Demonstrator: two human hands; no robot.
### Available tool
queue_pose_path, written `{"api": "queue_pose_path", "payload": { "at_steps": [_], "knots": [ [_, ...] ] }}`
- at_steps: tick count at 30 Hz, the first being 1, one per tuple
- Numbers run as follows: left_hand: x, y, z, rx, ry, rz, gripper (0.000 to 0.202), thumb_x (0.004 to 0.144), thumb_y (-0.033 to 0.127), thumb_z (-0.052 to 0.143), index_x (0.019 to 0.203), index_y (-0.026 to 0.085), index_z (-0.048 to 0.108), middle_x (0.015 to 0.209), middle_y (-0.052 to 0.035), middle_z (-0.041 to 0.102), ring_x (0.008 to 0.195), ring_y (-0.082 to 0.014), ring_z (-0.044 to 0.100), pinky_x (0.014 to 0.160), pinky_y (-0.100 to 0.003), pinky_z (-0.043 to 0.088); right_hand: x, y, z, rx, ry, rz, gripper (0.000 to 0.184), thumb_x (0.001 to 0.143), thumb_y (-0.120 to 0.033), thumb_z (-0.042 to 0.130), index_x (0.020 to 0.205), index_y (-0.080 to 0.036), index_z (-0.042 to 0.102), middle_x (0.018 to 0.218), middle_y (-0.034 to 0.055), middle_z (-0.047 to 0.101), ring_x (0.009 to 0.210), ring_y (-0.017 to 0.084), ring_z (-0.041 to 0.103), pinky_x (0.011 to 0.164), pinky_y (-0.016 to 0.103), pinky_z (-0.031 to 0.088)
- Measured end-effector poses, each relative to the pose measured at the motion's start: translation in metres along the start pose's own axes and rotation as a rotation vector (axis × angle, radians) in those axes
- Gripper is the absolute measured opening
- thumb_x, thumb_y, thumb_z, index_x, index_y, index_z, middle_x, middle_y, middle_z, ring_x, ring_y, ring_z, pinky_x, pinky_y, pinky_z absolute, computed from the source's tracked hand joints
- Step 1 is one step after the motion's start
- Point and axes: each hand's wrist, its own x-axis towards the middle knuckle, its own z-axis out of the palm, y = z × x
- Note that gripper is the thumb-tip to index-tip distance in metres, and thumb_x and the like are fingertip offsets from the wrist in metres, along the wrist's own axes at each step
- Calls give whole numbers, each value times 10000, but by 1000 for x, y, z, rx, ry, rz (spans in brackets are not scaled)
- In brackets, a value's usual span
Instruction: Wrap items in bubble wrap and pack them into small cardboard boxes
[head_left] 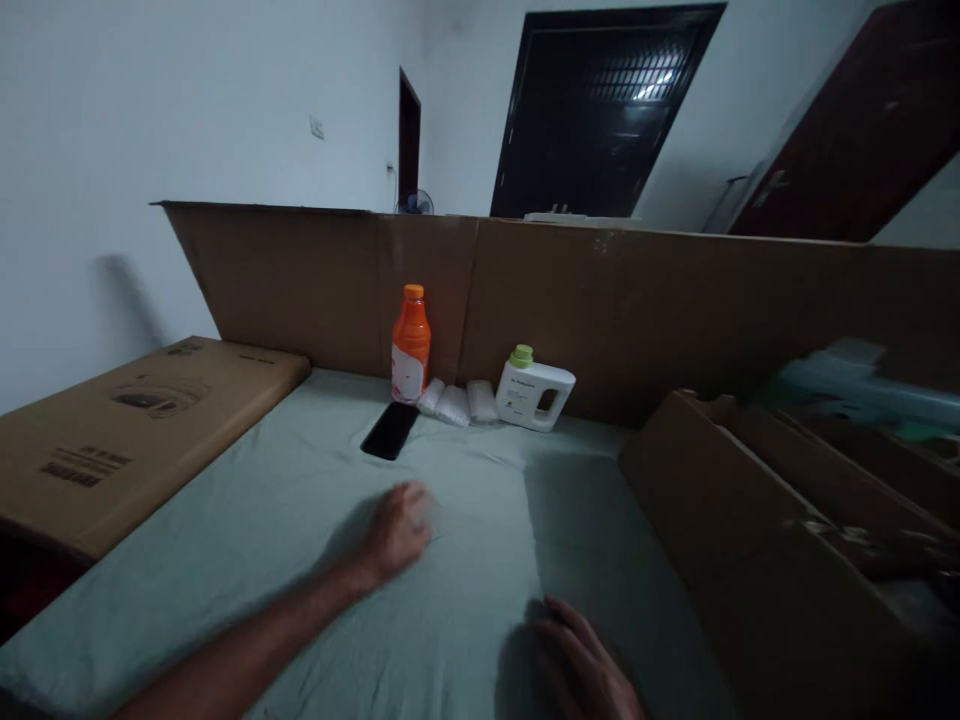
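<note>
My left hand (401, 530) is low over the middle of the pale green cloth (465, 620). Its fingers are curled in and their tips are blurred, so whatever may be in them cannot be made out. Nearer to me, my right hand (585, 670) has its fingers stretched apart over the cloth, holding nothing I can see; the bottom of the picture cuts it off. A black phone (390, 431) lies flat beyond my left hand. Behind it stand an orange bottle (411, 345) with a white label and a white jug (534, 395) with a green cap. Bubble-wrapped pieces (455, 405) lie between them.
A cardboard panel (540, 310) rises along the back. On the left lies a flat printed carton (142, 420). An open cardboard box (720, 510) stands at the right, with a blurred pale blue-green thing (862, 385) above it.
</note>
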Motion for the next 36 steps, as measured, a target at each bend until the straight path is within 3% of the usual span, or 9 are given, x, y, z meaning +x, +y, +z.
{"api": "queue_pose_path", "payload": {
  "at_steps": [3,5,8,12,17,23,26,31,36],
  "knots": [
    [57,-39,-30,150,141,-314,565,809,227,577,1355,91,530,1389,-227,565,1334,-384,502,1126,-528,383,50,-8,12,-103,-69,-45,298,854,-286,526,985,-235,789,1212,105,734,1068,290,705,875,428,597],
    [89,-53,-35,212,167,-432,667,812,319,614,1421,102,447,1370,-232,577,1306,-374,524,1083,-499,411,68,-12,20,-151,-103,-58,299,862,-272,519,1004,-244,780,1238,98,723,1082,298,695,865,454,589],
    [123,-59,-32,276,150,-506,730,787,417,657,1425,137,437,1303,-200,628,1260,-358,549,1042,-461,416,73,-10,29,-177,-96,-85,297,888,-281,519,1048,-254,768,1269,89,710,1105,302,683,864,468,579],
    [148,-56,-22,347,140,-550,714,809,345,617,1442,88,408,1348,-231,580,1305,-373,481,1042,-477,366,61,4,35,-175,-96,-131,302,927,-297,513,1106,-260,753,1328,80,680,1177,292,656,888,441,574],
    [158,-54,-15,413,130,-577,767,820,347,602,1487,65,349,1353,-267,551,1294,-397,467,1029,-511,359,59,8,36,-191,-109,-146,302,943,-311,505,1101,-267,758,1332,77,678,1186,292,652,905,443,566],
    [136,-56,-23,424,84,-534,844,880,447,557,1541,44,222,1367,-259,556,1326,-397,447,1036,-504,356,61,6,35,-204,-101,-163,315,937,-295,498,1113,-265,758,1325,75,683,1173,296,659,885,454,573],
    [102,-58,-32,423,58,-503,939,827,528,623,1546,77,221,1382,-238,569,1326,-390,459,1054,-500,355,59,6,33,-200,-115,-168,319,948,-303,500,1149,-267,745,1359,70,661,1212,292,639,919,451,564],
    [39,-68,-43,440,49,-497,961,814,487,630,1558,71,187,1402,-232,565,1328,-375,474,1086,-497,344,59,12,38,-210,-96,-191,314,947,-317,496,1129,-273,749,1347,66,670,1193,290,652,906,449,570],
    [5,-85,-42,419,47,-401,904,823,469,607,1557,105,226,1449,-189,544,1365,-344,452,1120,-482,319,59,22,43,-236,-43,-203,310,941,-341,497,1092,-271,759,1311,75,692,1167,288,666,884,432,568]
  ]
}}
